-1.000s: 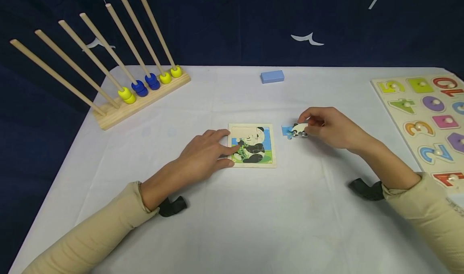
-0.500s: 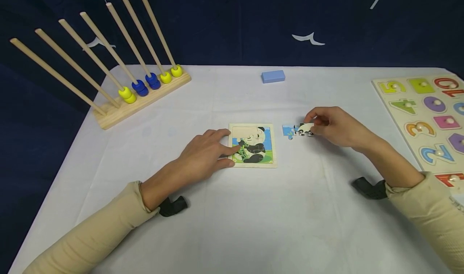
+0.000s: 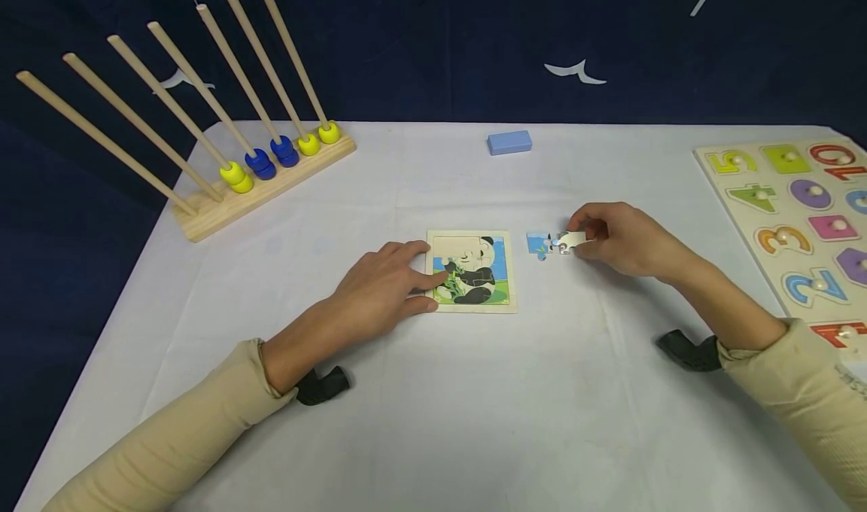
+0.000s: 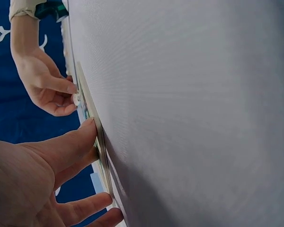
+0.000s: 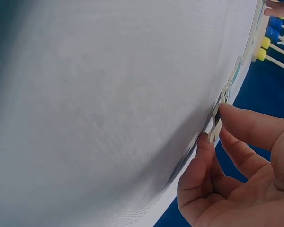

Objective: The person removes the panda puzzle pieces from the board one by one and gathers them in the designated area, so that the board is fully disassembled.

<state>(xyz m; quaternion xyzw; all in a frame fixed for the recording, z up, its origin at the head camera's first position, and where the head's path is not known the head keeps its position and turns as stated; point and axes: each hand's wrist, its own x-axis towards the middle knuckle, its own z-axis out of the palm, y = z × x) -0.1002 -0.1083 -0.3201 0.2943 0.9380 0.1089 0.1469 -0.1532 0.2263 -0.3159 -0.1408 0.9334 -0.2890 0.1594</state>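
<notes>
Near the middle of the table lies a small square panda jigsaw puzzle (image 3: 474, 275) in a pale wooden frame. My left hand (image 3: 379, 290) rests at its left side, fingers spread, with the index finger on the picture and the thumb at the near corner. To the right of the puzzle, my right hand (image 3: 626, 241) pinches a white and black puzzle piece (image 3: 574, 238) between thumb and fingers; the right wrist view shows the held puzzle piece (image 5: 215, 125) tilted off the cloth. Just left of it is a blue puzzle piece (image 3: 538, 244). Whether the two touch, I cannot tell.
A wooden bead rack (image 3: 264, 184) with tall pegs and yellow and blue beads stands at the back left. At the back lies a blue block (image 3: 509, 143). A number and shape peg board (image 3: 799, 196) lies at the right. White cloth (image 3: 474, 406) covers the table.
My right hand has shifted slightly to the right with the white and black puzzle piece, which now shows at a different angle. The left hand and the framed puzzle have stayed in place.
</notes>
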